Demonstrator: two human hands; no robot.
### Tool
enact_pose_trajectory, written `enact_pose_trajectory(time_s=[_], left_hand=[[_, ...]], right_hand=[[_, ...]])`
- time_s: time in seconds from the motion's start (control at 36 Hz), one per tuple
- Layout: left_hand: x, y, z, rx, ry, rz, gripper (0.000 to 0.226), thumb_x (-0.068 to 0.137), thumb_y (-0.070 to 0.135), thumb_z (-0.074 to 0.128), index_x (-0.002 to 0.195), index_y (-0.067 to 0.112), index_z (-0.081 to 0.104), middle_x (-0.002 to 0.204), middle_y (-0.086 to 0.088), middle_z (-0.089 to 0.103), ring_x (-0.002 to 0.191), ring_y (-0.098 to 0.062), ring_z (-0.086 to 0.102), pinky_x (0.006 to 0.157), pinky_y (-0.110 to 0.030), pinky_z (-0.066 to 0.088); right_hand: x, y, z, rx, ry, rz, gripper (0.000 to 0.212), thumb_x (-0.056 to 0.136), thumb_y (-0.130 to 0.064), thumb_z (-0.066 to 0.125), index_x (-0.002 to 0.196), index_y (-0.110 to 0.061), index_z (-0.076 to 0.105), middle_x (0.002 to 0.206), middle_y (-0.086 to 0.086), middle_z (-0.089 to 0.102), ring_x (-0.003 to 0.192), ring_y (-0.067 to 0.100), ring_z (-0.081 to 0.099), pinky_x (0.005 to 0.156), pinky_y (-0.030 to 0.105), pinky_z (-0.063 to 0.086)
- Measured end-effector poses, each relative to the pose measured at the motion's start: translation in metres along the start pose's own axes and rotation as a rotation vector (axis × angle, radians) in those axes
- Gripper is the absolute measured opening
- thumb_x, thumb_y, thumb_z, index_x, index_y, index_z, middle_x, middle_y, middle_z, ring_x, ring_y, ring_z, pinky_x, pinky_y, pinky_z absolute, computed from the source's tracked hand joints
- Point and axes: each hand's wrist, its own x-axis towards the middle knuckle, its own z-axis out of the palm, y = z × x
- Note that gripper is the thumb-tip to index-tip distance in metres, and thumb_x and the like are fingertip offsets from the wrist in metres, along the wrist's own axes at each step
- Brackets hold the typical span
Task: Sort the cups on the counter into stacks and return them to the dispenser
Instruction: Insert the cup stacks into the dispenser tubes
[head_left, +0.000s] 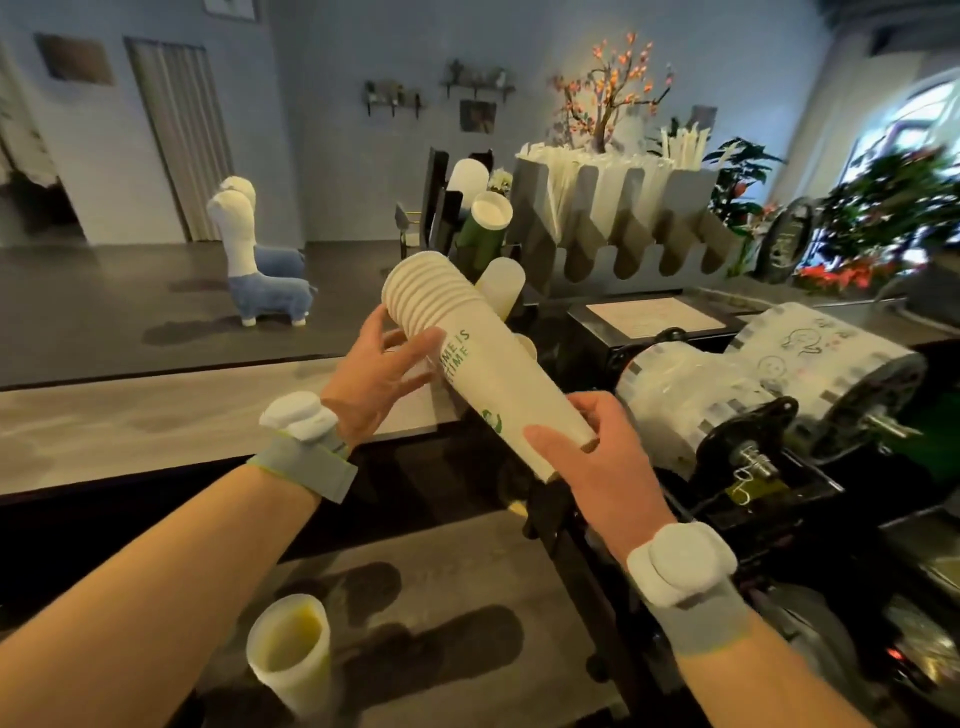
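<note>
One stack of cups (467, 353) is held in the air above the near edge of the table (156, 415), between both hands, and its long axis runs on a slant: the narrow closed base is low and toward the person's right, and the ringed open rims are high and to the left, facing away. The right grip (597, 457) pinches the base end, with the thumb on the near face and the fingers wrapped behind. The left grip (379, 374) is curled round the stack just below the rims, with the thumb laid across the printed side. The dispenser (441, 208) stands beyond the rim end, farther back and a little to the right, with other cup stacks already poking out of it. So the rims lead toward it, and the left grip is the nearer of the two. Loading probably means swinging the axis into line with a free slot. Whether the stack must be turned base-first cannot be told from here.
</note>
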Motion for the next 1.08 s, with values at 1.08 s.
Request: enact_pose_trajectory(time_s=[1.08], left_hand=[[0.092, -0.019, 0.058, 1.220, -0.249, 0.051, 0.063, 0.089, 0.038, 0.067, 0.141, 0.021, 0.036, 0.121, -0.010, 0.065, 0.106, -0.032, 0.065, 0.094, -0.051, 0.053]], right_hand=[[0.082, -0.085, -0.049, -0.539, 0.464, -0.110, 0.042, 0.082, -0.054, 0.063, 0.110, -0.029, 0.044, 0.094, -0.013, 0.051, 0.094, 0.019, 0.056, 0.074, 0.037, 0.052]])
